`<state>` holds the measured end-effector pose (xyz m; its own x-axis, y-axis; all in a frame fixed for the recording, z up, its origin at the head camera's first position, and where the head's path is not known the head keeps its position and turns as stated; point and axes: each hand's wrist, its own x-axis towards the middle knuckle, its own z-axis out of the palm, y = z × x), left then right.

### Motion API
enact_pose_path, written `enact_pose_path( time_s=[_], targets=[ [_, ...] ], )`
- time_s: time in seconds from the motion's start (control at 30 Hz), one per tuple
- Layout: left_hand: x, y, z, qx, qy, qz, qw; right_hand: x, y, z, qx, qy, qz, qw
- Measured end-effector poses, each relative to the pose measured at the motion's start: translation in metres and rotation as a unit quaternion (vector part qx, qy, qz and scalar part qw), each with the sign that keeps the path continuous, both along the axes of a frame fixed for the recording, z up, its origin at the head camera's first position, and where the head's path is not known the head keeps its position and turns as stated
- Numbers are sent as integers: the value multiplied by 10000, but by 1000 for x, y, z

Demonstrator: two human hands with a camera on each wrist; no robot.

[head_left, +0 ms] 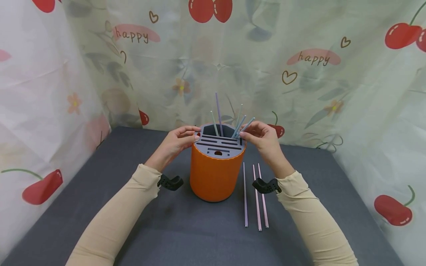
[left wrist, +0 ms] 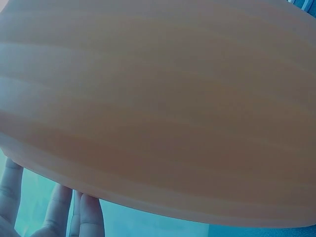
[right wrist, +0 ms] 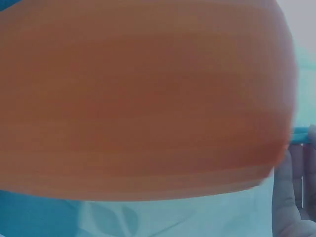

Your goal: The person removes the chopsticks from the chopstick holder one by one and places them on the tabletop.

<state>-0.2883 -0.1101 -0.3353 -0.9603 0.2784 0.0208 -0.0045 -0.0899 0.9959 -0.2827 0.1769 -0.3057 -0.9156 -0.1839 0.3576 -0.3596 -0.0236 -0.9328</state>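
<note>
An orange cylindrical utensil holder (head_left: pixel 214 177) with a grey slotted top (head_left: pixel 217 144) stands upright on the table. Several thin chopsticks (head_left: pixel 217 111) in purple, pale green and light blue lean in its rear opening. My left hand (head_left: pixel 176 144) grips the rim on the left, thumb in front and fingers behind. On the opposite side, my right hand (head_left: pixel 264 142) holds the rim with its thumb on the edge. A light-blue chopstick (head_left: pixel 249 123) slants past these fingers; whether they also touch it is unclear. The orange wall (left wrist: pixel 163 113) fills most of both wrist views.
To the right of the holder, one purple chopstick (head_left: pixel 245 199) and two pink chopsticks (head_left: pixel 257 203) lie lengthwise on the dark grey table (head_left: pixel 186 236). A curtain (head_left: pixel 213 51) printed with cherries hangs behind and along both sides.
</note>
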Motion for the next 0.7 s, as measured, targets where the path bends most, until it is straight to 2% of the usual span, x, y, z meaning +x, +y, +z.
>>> enact_pose_path(
  time_s=[0.13, 0.23, 0.37, 0.47, 0.53, 0.6, 0.7],
  targets=[
    [-1, 0, 0, 20, 22, -9, 10000, 0, 1, 18, -279, 381, 21, 9989],
    [-1, 0, 1, 25, 38, -20, 10000, 1, 5, 42, -889, 872, 105, 9922],
    [0, 0, 1, -13, 44, -12, 10000, 6, 17, 79, -1957, 1427, 46, 9702],
    [0, -1, 0, -7, 36, -10, 10000, 9, 31, 101, -2698, 1524, -227, 9505],
    [1, -1, 0, 14, 33, -3, 10000, 10, 44, 108, -3010, 1435, -389, 9420],
    [1, -1, -1, 48, 33, -2, 10000, 9, 60, 106, -3182, 1182, -543, 9391],
    [0, 0, -2, 72, 29, 12, 10000, 4, 87, 88, -3071, 577, -725, 9472]
  ],
)
